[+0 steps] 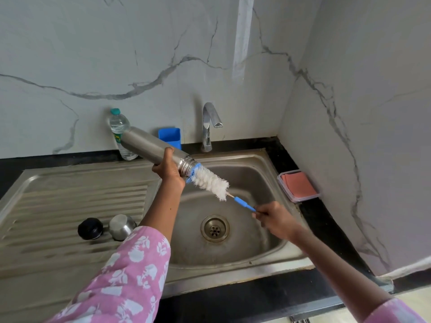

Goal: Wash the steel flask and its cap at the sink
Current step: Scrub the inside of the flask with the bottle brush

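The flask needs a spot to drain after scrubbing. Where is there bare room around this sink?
The ribbed drainboard is bare behind and left of the black cap and steel cup. The basin around the drain is free too. The back ledge is crowded: plastic bottle, blue holder, tap. A clear box takes the right ledge.

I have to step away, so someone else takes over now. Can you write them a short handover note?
Left hand grips the flask near its neck, tilted over the sink. Right hand holds the brush by its handle, bristles mostly outside the flask's mouth.
Cap and steel cup lie on the drainboard.
Done: flask opened. Left, it seems: scrub and rinse flask and cap; tap shows no water.
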